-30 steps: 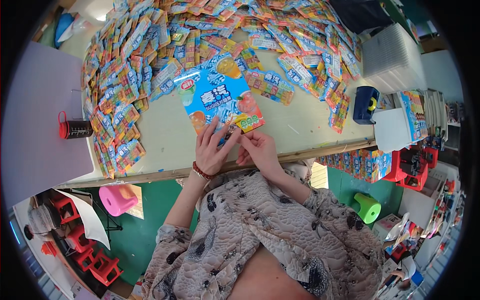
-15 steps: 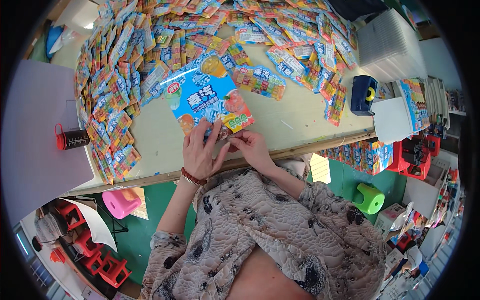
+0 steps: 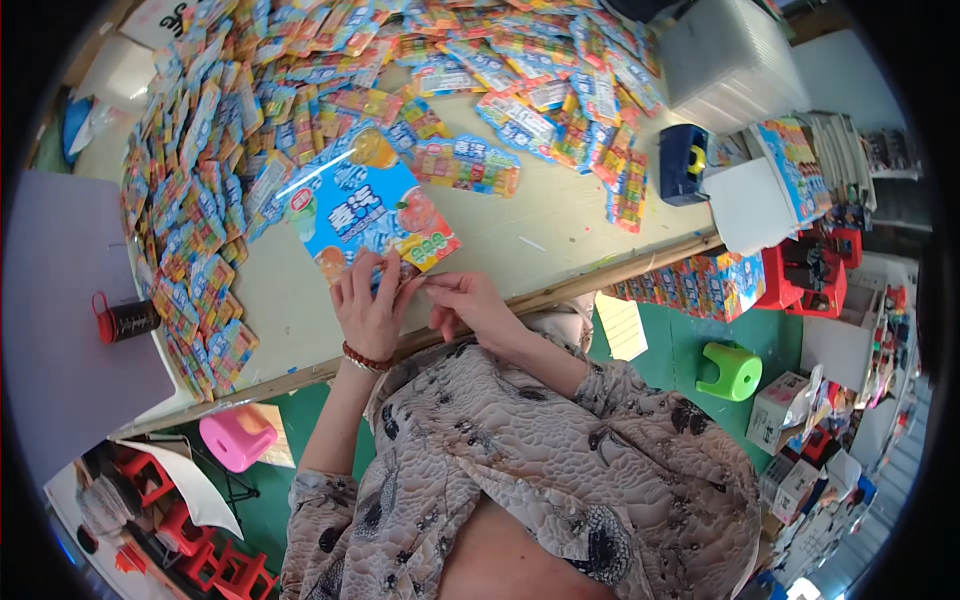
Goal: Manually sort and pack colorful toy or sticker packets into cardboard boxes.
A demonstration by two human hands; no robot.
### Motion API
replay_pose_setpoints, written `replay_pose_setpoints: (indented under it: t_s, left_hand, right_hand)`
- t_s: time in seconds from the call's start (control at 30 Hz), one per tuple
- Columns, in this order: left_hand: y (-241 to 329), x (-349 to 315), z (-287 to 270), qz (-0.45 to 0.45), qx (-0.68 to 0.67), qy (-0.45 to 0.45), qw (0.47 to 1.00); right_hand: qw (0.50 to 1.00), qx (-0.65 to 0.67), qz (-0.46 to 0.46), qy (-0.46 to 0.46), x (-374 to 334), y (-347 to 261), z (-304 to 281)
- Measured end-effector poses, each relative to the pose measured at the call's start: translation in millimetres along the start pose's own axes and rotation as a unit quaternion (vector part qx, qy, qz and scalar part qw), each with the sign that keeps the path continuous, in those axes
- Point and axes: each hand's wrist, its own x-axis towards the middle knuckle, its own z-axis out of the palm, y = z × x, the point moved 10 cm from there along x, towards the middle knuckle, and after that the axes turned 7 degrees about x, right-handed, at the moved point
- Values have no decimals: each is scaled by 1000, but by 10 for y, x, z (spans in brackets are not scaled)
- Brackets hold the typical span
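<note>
On the table (image 3: 480, 225), blue box (image 3: 365, 200) partly under spread left hand (image 3: 368, 312), right hand (image 3: 468, 305) just beside, grip unclear.

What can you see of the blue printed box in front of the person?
The blue box lies printed face up on the table, turned at an angle to its front edge. It looks like glossy card, with a bright streak along the far side, large lettering, fruit and drink pictures, and a reddish badge near the left corner. The left hand has fingers on its near edge; whether the right hand touches it is unclear. The hands partly hide that edge.
</note>
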Motion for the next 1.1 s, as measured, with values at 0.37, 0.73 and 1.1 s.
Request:
replay_pose_setpoints:
  t_s: [0.37, 0.73, 1.1]
  left_hand:
    - [44, -73, 10, -8, 93, -49, 994]
    - [-1075, -1159, 741, -492, -500, 19, 713]
    - [1270, 302, -572, 197, -480, -134, 844]
  right_hand:
    - [924, -198, -293, 146, 18, -1294, -482]
    - [934, -349, -46, -60, 593, -825, 222]
    - [904, 167, -373, 128, -1363, -972, -1795]
